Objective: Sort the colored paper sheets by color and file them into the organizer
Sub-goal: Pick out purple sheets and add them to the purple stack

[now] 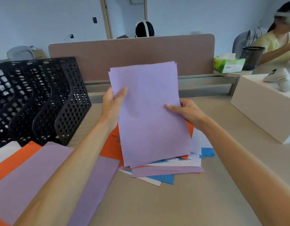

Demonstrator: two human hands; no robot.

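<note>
I hold a small stack of purple sheets (149, 111) upright above the desk. My left hand (112, 106) pinches its left edge with the thumb on the front. On the right edge, my right hand (186, 111) grips it the same way. Under the stack lies a mixed pile of orange, blue, white and purple sheets (167, 170). Sorted sheets lie at the left: a purple pile (48, 162), an orange pile (15, 159) and white paper (5, 150). The black mesh organizer (38, 101) stands at the far left, and its slots look empty.
A brown divider panel (131, 56) closes off the back of the desk. A white box (261, 108) with a small white device on it sits at the right. Behind it are a green tissue box (229, 65) and a black mesh bin (252, 57). Two other people sit beyond.
</note>
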